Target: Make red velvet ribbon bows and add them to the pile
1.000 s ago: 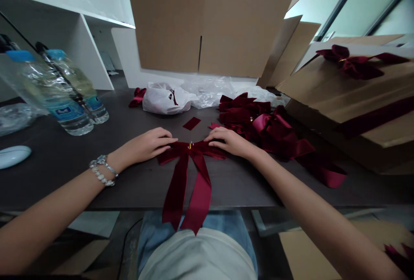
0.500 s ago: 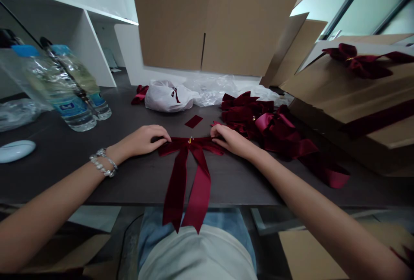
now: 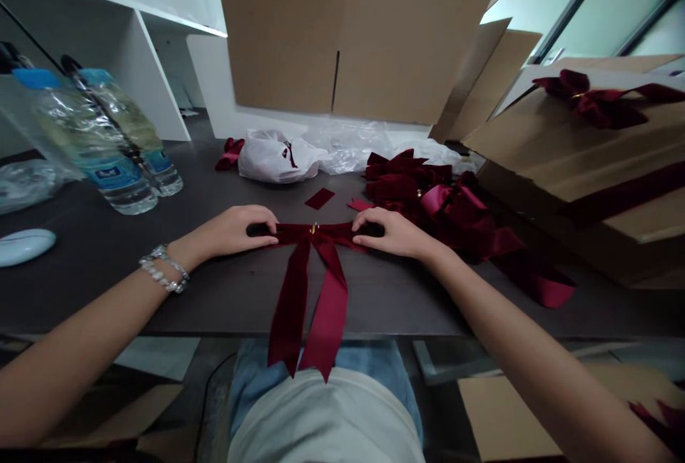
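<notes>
From my remote seat: dark tabletop [image 3: 214, 299], cardboard box [image 3: 578, 156] over its right corner, pile of velvet bows [image 3: 422, 188] toward the far right. Burgundy ribbon bow [image 3: 315, 242] lies flat mid-table near the front edge, tails toward me. Left hand [image 3: 230, 231] and right hand [image 3: 393, 232] work its two loops, fingers closed narrow on the ends. Loop tips hidden under the fingers; gold pin [image 3: 315, 227] at the knot too small to make out.

A heap of velvet bows [image 3: 422, 199] stands just beyond the right hand [image 3: 393, 233].
</notes>
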`<state>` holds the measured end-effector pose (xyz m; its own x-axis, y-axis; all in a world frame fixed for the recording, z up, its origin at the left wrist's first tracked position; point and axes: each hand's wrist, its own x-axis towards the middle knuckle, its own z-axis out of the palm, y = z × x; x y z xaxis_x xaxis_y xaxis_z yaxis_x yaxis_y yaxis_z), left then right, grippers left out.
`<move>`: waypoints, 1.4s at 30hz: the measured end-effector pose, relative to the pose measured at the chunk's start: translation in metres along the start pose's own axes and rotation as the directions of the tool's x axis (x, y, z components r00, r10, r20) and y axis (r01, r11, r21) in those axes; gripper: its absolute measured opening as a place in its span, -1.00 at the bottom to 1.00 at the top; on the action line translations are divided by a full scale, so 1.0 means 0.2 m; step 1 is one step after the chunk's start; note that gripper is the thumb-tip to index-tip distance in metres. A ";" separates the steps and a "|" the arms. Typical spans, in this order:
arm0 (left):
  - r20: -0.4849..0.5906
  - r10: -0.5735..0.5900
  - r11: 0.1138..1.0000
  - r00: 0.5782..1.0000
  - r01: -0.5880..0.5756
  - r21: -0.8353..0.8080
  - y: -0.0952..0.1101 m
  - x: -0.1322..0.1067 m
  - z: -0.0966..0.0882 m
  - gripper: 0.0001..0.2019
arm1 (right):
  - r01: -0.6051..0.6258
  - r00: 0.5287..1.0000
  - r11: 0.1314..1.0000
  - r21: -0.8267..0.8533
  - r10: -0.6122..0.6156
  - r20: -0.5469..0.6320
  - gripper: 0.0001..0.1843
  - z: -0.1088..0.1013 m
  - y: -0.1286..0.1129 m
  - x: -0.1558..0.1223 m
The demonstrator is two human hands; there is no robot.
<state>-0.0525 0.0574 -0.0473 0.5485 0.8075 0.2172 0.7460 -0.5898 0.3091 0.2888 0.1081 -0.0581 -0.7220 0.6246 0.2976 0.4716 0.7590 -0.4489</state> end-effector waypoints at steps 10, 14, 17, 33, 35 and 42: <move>-0.042 -0.029 0.999 0.999 0.027 -0.039 -0.04 0.01 0.00 -0.61 | -0.057 0.996 0.998 0.007 0.057 -0.063 -0.82 0.01 0.02 0.02; -0.053 -0.056 0.998 0.997 0.055 -0.022 -0.09 0.02 0.00 -0.58 | -0.142 0.986 0.982 0.122 0.152 -0.074 -0.78 0.01 0.04 0.02; -0.048 -0.038 0.999 0.998 0.037 -0.017 -0.12 0.03 0.01 -0.57 | -0.096 0.992 0.984 0.152 0.107 -0.066 -0.76 0.01 0.06 0.02; -0.058 -0.096 0.995 0.994 0.094 -0.025 -0.16 0.02 0.01 -0.61 | -0.137 0.983 0.977 0.163 0.155 -0.101 -0.81 0.02 0.06 0.01; -0.053 -0.128 0.990 0.990 0.124 -0.074 -0.15 0.01 0.01 -0.61 | -0.132 0.981 0.978 0.162 0.152 -0.117 -0.80 0.03 0.06 0.01; -0.155 -0.184 0.982 0.971 0.174 -0.077 -0.11 0.00 0.02 -0.68 | -0.104 0.971 0.983 0.153 0.134 -0.199 -0.78 0.03 0.04 0.01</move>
<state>-0.0678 0.0708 -0.0579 0.3362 0.8935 0.2977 0.7987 -0.4380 0.4126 0.2882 0.1135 -0.0668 -0.5370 0.7447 0.3963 0.4613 0.6525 -0.6012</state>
